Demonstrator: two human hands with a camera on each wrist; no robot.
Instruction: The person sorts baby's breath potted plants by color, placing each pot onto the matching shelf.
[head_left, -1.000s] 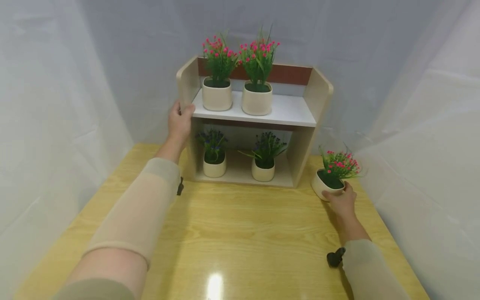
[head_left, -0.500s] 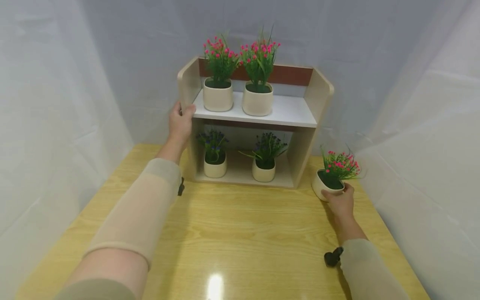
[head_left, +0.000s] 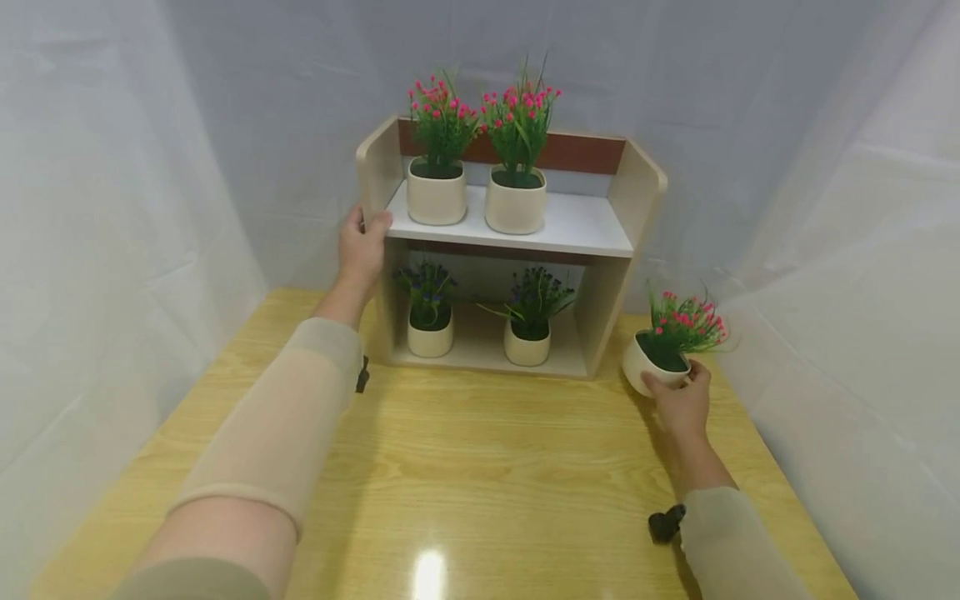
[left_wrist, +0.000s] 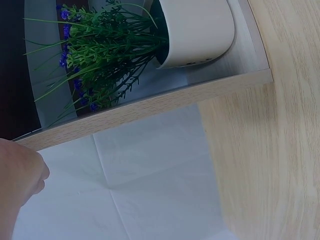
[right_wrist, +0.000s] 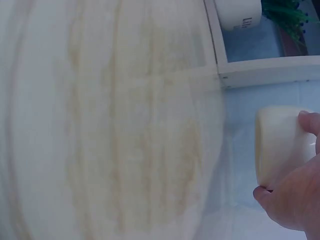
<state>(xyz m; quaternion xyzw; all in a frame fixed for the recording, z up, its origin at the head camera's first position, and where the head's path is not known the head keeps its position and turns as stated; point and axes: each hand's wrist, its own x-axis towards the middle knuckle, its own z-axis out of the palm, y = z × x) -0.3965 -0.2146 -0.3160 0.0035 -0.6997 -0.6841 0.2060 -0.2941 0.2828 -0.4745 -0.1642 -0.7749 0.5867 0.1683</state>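
My right hand (head_left: 684, 408) grips a cream flowerpot (head_left: 645, 367) with pink flowers and green leaves, thumb on the near side and fingers around the right. The pot is tilted, right of the two-tier shelf (head_left: 510, 242). In the right wrist view the thumb and fingers span the flowerpot (right_wrist: 282, 145); its plant is out of frame. My left hand (head_left: 362, 250) holds the shelf's left side panel at the upper board, thumb in front. In the left wrist view only part of the left hand (left_wrist: 20, 172) shows, against the panel's edge.
Two pink-flowered pots, left (head_left: 437, 196) and middle (head_left: 516, 202), stand on the upper board, with bare board to their right. Two blue-flowered pots, left (head_left: 430, 337) and right (head_left: 527, 343), stand below. The wooden table (head_left: 480, 467) extends in front; a white curtain (head_left: 862, 250) hangs at the right.
My right hand has raised the pink-flowered pot slightly, and its flowers sit a little higher. My left hand stays on the shelf panel.
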